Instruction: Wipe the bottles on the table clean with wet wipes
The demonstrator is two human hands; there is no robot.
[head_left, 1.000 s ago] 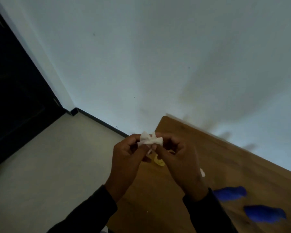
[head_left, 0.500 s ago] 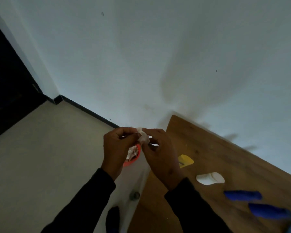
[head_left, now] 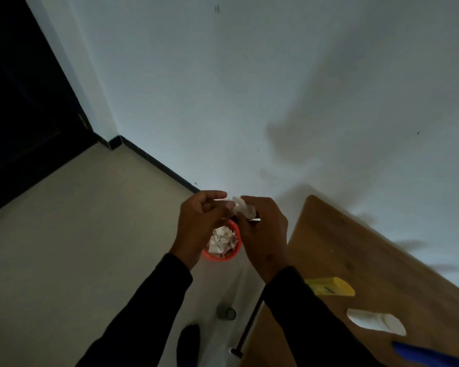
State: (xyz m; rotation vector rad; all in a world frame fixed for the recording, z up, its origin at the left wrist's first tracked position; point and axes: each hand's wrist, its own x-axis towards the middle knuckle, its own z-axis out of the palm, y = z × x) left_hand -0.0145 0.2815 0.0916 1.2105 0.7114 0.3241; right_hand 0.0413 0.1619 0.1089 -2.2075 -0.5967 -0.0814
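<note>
- A single view, from a wide-angle camera worn on the person's head, looks forward and steeply down.
- It faces a pale plain wall (head_left: 249,88), which fills the upper half; straight lines bow toward the frame edges.
- The cream floor (head_left: 77,247) lies at lower left, and the corner of the brown wooden worktop (head_left: 355,250) enters at lower right.
- Both black-sleeved forearms rise from the bottom edge, close to the lens; the left hand (head_left: 200,223) and right hand (head_left: 263,234) sit near the frame's centre.
- There is no second view to share the scene with.
</note>
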